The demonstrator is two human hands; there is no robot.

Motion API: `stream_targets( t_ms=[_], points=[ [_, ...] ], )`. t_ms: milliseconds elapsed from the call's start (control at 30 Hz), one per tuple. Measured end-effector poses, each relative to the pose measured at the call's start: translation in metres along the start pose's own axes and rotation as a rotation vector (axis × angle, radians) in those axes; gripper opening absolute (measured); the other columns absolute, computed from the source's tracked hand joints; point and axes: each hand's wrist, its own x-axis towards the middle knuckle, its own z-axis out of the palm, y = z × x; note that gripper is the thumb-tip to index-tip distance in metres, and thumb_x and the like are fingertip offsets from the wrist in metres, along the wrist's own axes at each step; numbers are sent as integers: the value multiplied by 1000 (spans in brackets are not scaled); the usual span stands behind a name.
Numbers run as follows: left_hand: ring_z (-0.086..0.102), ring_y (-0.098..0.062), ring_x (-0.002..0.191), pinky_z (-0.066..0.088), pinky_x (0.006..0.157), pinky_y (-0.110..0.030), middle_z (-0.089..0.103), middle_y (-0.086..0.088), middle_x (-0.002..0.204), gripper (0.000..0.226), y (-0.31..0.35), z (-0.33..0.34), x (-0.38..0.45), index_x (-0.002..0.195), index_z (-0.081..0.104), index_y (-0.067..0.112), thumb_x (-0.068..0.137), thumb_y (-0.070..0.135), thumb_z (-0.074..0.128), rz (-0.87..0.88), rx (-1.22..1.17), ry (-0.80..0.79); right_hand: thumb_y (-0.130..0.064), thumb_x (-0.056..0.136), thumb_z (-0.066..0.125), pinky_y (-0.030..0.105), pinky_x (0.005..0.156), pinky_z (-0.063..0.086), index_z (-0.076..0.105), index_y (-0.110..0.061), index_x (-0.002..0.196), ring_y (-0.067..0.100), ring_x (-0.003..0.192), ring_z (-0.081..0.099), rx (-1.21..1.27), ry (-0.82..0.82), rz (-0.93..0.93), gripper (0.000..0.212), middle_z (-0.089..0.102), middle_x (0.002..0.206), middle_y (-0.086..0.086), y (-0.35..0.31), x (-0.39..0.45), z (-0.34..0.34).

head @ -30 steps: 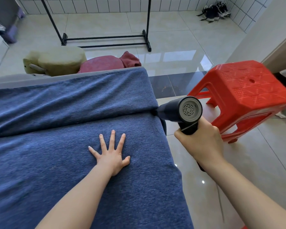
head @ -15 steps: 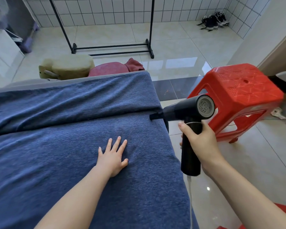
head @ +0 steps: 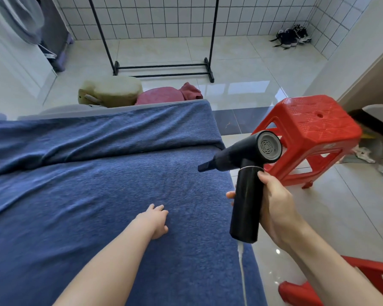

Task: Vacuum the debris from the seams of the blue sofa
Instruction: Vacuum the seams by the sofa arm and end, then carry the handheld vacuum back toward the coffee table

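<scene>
Since a second ago, the handheld vacuum (head: 248,164) has lifted off the sofa seam (head: 111,159), its nozzle now hanging just off the blue sofa (head: 97,206) at the seam's right end. That seam runs left to right, ahead of both hands. The right hand (head: 276,208) grips the vacuum's handle and is nearer; the left hand (head: 154,219) rests loosely curled on the seat, holding nothing.

The sofa (head: 97,184) is plain dark blue; the vacuum (head: 245,173) is black with a grey grilled end. Beyond the right hand (head: 276,208), a bright red stool (head: 314,131) stands before white square-tiled walls (head: 153,16)
</scene>
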Motion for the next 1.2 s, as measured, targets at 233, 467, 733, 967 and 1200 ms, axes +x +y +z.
stream_targets(
  t_ms=[233, 467, 733, 967, 1200],
  points=[
    [41, -24, 134, 37, 107, -35, 41, -5, 149, 50, -7, -29, -99, 146, 37, 16, 97, 26, 44, 52, -339, 232, -32, 101, 32, 34, 58, 46, 61, -2, 86, 23, 52, 60, 19, 41, -16, 44, 63, 66, 16, -24, -58, 23],
    [56, -12, 108, 45, 61, -19, 55, 6, 132, 34, 16, -56, -246, 131, 55, 24, 98, 26, 48, 71, -858, 423, -31, 101, 30, 31, 51, 46, 58, -2, 88, 22, 53, 55, 146, -54, 44, 43, 58, 71, 11, -68, -155, 32],
    [57, 3, 96, 42, 55, -14, 63, 9, 111, 25, 48, -75, -370, 118, 61, 35, 97, 27, 50, 126, -1044, 465, -30, 103, 33, 33, 52, 50, 59, 0, 97, 23, 56, 57, 232, -32, -23, 41, 60, 76, 13, -97, -243, 35],
    [58, 5, 96, 43, 55, -18, 65, 16, 104, 22, 58, -90, -435, 114, 64, 36, 97, 28, 51, 258, -1027, 508, -34, 98, 38, 31, 50, 51, 64, -1, 92, 22, 56, 57, 375, 38, -60, 42, 60, 75, 13, -107, -321, 31],
    [58, 6, 100, 41, 57, -7, 65, 17, 108, 22, 50, -79, -475, 113, 65, 35, 97, 26, 53, 432, -907, 452, -39, 96, 35, 30, 54, 48, 65, -5, 86, 22, 56, 57, 577, 164, -151, 46, 60, 71, 11, -89, -397, 40]
  ],
)
